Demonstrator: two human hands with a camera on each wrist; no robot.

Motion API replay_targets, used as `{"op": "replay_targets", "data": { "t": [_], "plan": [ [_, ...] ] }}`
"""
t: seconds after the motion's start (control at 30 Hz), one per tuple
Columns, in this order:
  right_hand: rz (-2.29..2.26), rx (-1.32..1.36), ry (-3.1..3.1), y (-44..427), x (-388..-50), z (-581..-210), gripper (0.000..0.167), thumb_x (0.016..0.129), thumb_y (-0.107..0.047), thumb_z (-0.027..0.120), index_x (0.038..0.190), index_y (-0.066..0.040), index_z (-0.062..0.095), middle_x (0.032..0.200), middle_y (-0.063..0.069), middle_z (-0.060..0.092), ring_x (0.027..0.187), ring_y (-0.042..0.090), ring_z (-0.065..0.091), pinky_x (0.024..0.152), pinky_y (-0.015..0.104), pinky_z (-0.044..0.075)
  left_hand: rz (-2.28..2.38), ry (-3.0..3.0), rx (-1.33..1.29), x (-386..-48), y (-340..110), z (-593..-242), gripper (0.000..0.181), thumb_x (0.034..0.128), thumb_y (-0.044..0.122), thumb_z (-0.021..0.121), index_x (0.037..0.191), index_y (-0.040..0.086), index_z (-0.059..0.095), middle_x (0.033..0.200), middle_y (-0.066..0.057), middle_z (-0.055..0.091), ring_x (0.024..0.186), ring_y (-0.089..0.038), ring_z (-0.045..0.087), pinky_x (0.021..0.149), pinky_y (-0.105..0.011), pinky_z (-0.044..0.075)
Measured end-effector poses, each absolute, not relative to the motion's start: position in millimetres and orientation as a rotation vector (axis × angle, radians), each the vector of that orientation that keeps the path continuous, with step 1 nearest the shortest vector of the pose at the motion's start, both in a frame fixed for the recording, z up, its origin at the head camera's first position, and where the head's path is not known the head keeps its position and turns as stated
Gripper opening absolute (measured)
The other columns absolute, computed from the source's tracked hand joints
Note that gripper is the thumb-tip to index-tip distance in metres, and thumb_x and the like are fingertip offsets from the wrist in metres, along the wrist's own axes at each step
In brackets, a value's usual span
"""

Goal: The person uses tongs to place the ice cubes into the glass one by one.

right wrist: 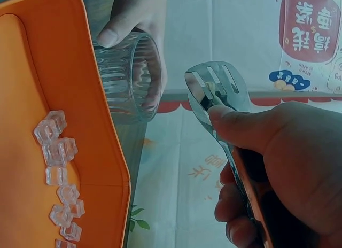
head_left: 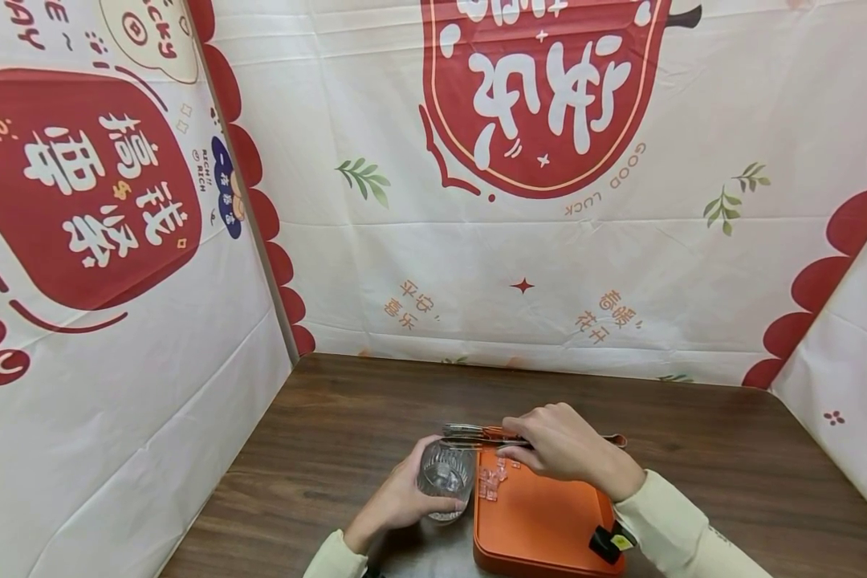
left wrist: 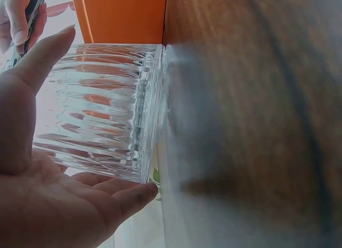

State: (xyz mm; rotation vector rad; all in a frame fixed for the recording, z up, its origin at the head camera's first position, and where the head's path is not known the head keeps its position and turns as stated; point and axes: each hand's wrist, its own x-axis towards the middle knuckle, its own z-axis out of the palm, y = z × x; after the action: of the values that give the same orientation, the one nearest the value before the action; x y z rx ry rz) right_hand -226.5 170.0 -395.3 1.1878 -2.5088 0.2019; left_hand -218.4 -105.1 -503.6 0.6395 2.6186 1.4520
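Note:
A clear ribbed glass [head_left: 445, 480] stands upright on the table, touching or nearly touching the orange tray. My left hand [head_left: 407, 491] holds it, thumb on the near side and fingers round the far side; the left wrist view shows the glass [left wrist: 107, 109] between thumb and fingers. In my right hand [head_left: 565, 443] are metal tongs [head_left: 470, 438], their ends above the glass. The slotted tong heads [right wrist: 219, 82] lie close together in the right wrist view; whether anything is between them I cannot tell. Several clear cubes [right wrist: 57, 146] lie along the tray's inner side.
The shallow orange tray [head_left: 542, 522] has raised walls and sits right of the glass on the dark wood table [head_left: 318, 449]. A black piece [head_left: 607, 544] shows by the right sleeve. Printed white cloth [head_left: 376, 265] hangs behind and at the sides.

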Motion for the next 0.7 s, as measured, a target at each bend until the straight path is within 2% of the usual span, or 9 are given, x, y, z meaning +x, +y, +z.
{"op": "replay_targets", "data": {
  "t": [0.27, 0.57, 0.7],
  "plan": [
    [0.222, 1.179, -2.506, 173.7, -226.3, -395.4, 0.04, 0.091, -0.042, 0.069, 0.07, -0.023, 0.04, 0.055, -0.018, 0.021, 0.044, -0.004, 0.022, 0.046, 0.018, 0.018, 1.467, 2.609, 0.662, -218.1, -105.2, -503.5, 0.091, 0.0692, 0.041, 0.09, 0.143, 0.03, 0.038, 0.126, -0.004, 0.061, 0.11, -0.024, 0.059, 0.092, -0.045, 0.045],
    [0.217, 1.131, -2.549, 182.6, -224.2, -396.8, 0.04, 0.09, -0.045, 0.069, 0.072, -0.022, 0.042, 0.057, -0.018, 0.023, 0.045, -0.003, 0.023, 0.047, 0.019, 0.018, 1.468, 2.613, 0.659, -218.2, -104.9, -504.5, 0.095, 0.0678, 0.04, 0.091, 0.144, 0.019, 0.039, 0.122, -0.006, 0.062, 0.107, -0.024, 0.06, 0.09, -0.044, 0.046],
    [0.21, 1.109, -2.562, 187.8, -223.1, -397.4, 0.039, 0.09, -0.047, 0.069, 0.074, -0.023, 0.043, 0.057, -0.018, 0.026, 0.045, -0.003, 0.026, 0.046, 0.019, 0.021, 1.463, 2.621, 0.663, -218.6, -104.9, -504.9, 0.095, 0.0678, 0.04, 0.091, 0.145, 0.019, 0.039, 0.122, -0.006, 0.062, 0.107, -0.024, 0.06, 0.091, -0.044, 0.046]
  ]
}}
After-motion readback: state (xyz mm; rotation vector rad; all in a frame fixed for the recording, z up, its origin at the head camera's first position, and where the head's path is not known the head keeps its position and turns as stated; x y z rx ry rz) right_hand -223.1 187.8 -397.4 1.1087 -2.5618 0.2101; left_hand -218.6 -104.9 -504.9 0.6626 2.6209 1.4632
